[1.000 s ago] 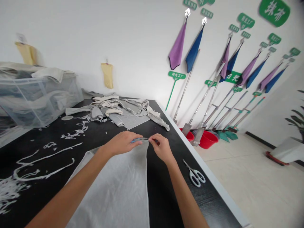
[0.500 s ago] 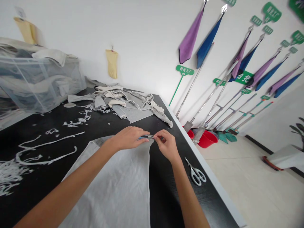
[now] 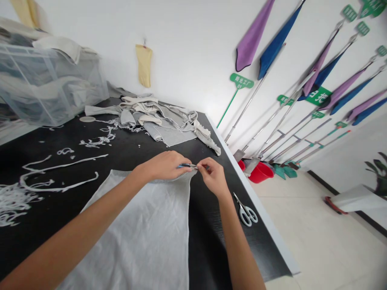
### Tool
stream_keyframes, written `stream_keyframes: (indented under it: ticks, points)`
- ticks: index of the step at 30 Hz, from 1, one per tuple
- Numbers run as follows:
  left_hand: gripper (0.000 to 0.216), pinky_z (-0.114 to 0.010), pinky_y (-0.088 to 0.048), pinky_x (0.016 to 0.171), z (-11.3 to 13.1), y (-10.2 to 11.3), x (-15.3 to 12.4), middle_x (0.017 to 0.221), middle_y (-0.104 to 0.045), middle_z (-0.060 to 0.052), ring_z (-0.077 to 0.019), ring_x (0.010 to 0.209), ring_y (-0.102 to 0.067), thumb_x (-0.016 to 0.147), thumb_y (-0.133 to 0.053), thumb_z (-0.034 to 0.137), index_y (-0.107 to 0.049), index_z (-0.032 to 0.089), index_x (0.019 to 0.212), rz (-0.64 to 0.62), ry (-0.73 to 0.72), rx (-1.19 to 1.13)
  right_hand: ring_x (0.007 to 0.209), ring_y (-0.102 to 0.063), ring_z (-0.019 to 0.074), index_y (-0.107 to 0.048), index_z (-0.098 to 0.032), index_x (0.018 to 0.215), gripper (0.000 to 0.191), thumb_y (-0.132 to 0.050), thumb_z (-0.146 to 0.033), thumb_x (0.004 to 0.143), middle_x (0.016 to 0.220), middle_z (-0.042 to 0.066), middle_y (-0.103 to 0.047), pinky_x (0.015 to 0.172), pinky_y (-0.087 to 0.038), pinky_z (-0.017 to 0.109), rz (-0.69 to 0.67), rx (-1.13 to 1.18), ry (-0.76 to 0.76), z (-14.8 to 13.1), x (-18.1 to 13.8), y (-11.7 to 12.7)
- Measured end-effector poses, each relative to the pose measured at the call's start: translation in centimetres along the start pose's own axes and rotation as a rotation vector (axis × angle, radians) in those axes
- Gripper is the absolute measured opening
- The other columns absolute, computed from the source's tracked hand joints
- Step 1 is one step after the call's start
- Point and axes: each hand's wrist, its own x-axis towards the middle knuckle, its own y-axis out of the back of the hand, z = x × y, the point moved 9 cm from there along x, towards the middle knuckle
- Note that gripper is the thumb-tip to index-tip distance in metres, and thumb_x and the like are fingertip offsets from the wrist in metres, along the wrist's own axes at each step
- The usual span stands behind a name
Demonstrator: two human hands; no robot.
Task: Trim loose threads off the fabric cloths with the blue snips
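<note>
My left hand is closed around a small pair of thread snips with a blue handle and a metal tip pointing right. The tip meets the top right corner of a light grey cloth spread on the black table. At that same corner my right hand pinches the cloth edge between thumb and fingertips, close to the metal tip. Fingers cover part of the snips and the corner. White-handled scissors lie to the right of my right forearm, near the table edge.
A heap of grey and beige cloth pieces lies at the table's back. A clear plastic bin full of cloth stands back left. Cut strips and threads lie left. Beyond the table's right edge are mops, cloths and a red bucket.
The camera view has tilted and shifted a little. My two hands stay together at the cloth corner, and the metal tip still touches near the pinched spot.
</note>
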Motion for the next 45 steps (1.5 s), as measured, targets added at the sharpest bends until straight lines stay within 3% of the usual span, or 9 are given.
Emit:
stream_keyframes:
  ticks: [21, 34, 45]
  points:
    - [0.031, -0.024, -0.04, 0.071, 0.8, -0.2, 0.5, 0.093, -0.076, -0.004, -0.0172, 0.082, -0.068, 0.098, -0.046, 0.035, -0.074, 0.021, 0.103, 0.039, -0.064, -0.179, 0.081, -0.058, 0.0182, -0.063, -0.021, 0.078, 0.013, -0.055, -0.022, 0.089, 0.084, 0.004, -0.065, 0.057, -0.039, 0.028, -0.025, -0.04, 0.01, -0.7, -0.1, 0.2]
    - [0.029, -0.025, -0.04, 0.07, 1.2, 0.0, 0.6, 0.086, -0.074, -0.003, -0.0165, 0.078, -0.066, 0.098, -0.047, 0.033, -0.072, 0.021, 0.102, 0.055, -0.102, -0.117, 0.077, -0.057, 0.0167, -0.063, -0.02, 0.079, 0.013, -0.056, -0.023, 0.09, 0.084, 0.004, -0.063, 0.054, -0.038, 0.027, -0.037, 0.008, -0.003, -0.5, -0.2, 0.3]
    - [0.032, -0.024, -0.039, 0.068, 1.2, -0.4, 0.6, 0.078, -0.073, -0.003, -0.0149, 0.072, -0.065, 0.098, -0.045, 0.029, -0.072, 0.018, 0.085, 0.036, -0.133, -0.119, 0.077, -0.056, 0.0173, -0.062, -0.021, 0.079, 0.015, -0.055, -0.028, 0.09, 0.084, 0.005, -0.063, 0.055, -0.04, 0.027, -0.034, 0.02, -0.027, 0.1, -0.2, 0.2]
